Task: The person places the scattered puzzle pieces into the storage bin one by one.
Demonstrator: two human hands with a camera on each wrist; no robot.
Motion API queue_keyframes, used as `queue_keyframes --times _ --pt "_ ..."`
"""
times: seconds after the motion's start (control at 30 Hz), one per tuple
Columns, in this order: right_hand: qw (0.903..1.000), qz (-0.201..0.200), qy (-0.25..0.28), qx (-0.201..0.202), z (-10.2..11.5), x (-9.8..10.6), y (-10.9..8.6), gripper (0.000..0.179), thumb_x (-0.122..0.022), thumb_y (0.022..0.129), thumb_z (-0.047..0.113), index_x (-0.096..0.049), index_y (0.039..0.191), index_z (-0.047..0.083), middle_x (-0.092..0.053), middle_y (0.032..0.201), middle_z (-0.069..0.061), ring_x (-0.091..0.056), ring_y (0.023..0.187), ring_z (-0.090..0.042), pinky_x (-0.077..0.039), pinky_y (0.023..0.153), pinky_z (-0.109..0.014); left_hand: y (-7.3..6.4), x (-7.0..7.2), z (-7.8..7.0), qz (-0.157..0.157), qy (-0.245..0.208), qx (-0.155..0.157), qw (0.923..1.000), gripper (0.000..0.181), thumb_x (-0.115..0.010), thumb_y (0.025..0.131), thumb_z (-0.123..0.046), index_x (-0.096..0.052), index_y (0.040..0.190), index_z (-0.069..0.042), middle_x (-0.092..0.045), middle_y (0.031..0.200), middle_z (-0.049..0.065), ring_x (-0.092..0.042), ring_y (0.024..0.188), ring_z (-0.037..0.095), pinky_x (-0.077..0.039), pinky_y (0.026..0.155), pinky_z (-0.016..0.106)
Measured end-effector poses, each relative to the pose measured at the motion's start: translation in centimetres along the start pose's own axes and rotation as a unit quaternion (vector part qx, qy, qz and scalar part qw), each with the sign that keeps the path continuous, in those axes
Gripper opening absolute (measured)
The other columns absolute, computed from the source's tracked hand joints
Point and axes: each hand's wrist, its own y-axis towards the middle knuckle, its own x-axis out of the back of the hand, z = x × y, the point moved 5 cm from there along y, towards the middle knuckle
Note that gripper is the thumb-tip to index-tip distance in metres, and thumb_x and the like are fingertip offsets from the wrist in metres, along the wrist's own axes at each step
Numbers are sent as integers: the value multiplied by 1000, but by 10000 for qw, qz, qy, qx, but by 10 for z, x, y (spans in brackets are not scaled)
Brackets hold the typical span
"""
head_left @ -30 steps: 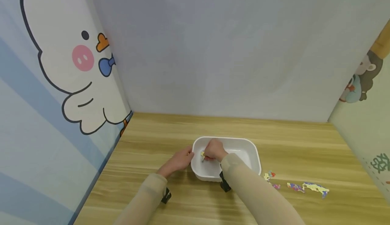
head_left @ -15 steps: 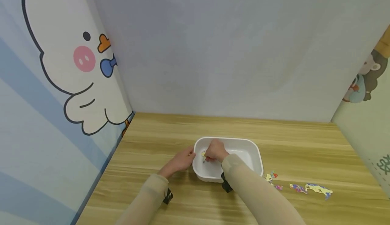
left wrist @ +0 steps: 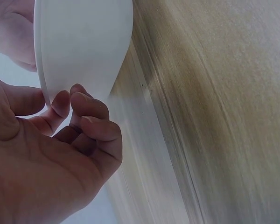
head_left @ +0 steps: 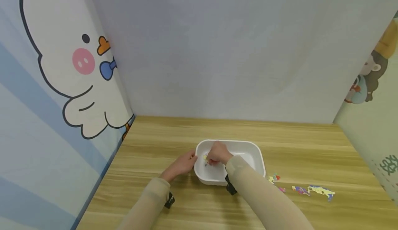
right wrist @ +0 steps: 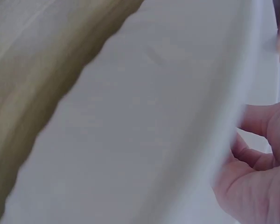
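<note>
A white rectangular plastic basin (head_left: 250, 159) with rounded corners stands on the wooden table. My left hand (head_left: 182, 163) pinches its left rim; in the left wrist view the thumb and forefinger meet at the rim (left wrist: 39, 56), the other fingers curled loosely outside. My right hand (head_left: 218, 153) reaches inside, its fingers curled at a small yellow multicoloured flat piece (head_left: 205, 157) near the left end. This piece sticks out past the fingertips, partly covered by them. In the right wrist view the basin's wall (right wrist: 116, 116) hides the fingertips of the right hand (right wrist: 266, 172).
On the table (head_left: 149, 136) right of the basin lie several flat multicoloured pieces, among them a long yellow-and-blue piece (head_left: 321, 190) and a purple-pink one (head_left: 300, 190). The right forearm (head_left: 261, 192) crosses the basin's front edge. A pale curtain (head_left: 202, 57) hangs behind.
Both hands keep nearly the same places on and in the basin. The whole head view shifts slightly; the loose pieces stay where they lie.
</note>
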Motion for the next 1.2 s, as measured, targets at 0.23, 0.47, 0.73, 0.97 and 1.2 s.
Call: queue_keyframes --times 0.23,0.47,0.73,0.97,1.2 --pt "9993 -10 -245 282 10 20 -8 9 -65 79 -1 -68 72 -5 -66 61 -11 -65 53 -18 -51 51 -24 1 -1 0 -21 -89 70 9999 20 -41 101 -17 -54 96 -2 -53 75 3 -49 66 17 -40 57 30" --pt "9966 57 -124 814 19 47 -19 10 -67 84 2 -72 86 -6 -66 63 -10 -65 55 -18 -53 55 -27 3 -3 0 -27 -120 136 9998 21 -41 101 -18 -56 100 -4 -54 76 3 -49 67 17 -41 57 30" --pt "9952 -43 -16 974 11 75 -28 10 -67 87 5 -68 91 -4 -65 71 -9 -67 65 -24 -54 63 -34 2 -4 0 -117 -144 190 9996 22 -41 101 -18 -56 102 -2 -54 78 5 -50 70 19 -41 60 31" --pt "9953 -105 311 907 -2 96 -32 11 -67 87 5 -65 94 -4 -66 82 -14 -68 74 -28 -54 64 -34 3 -7 0 -136 -135 169 9997 21 -41 101 -18 -54 96 -3 -53 77 4 -49 68 18 -41 59 31" --pt "9946 -232 420 924 -11 115 -37 12 -66 87 5 -65 95 -4 -67 81 -14 -68 71 -27 -54 61 -32 3 -6 2 -143 -170 205 9995 22 -40 101 -19 -55 104 -3 -54 80 4 -50 71 18 -42 60 32"
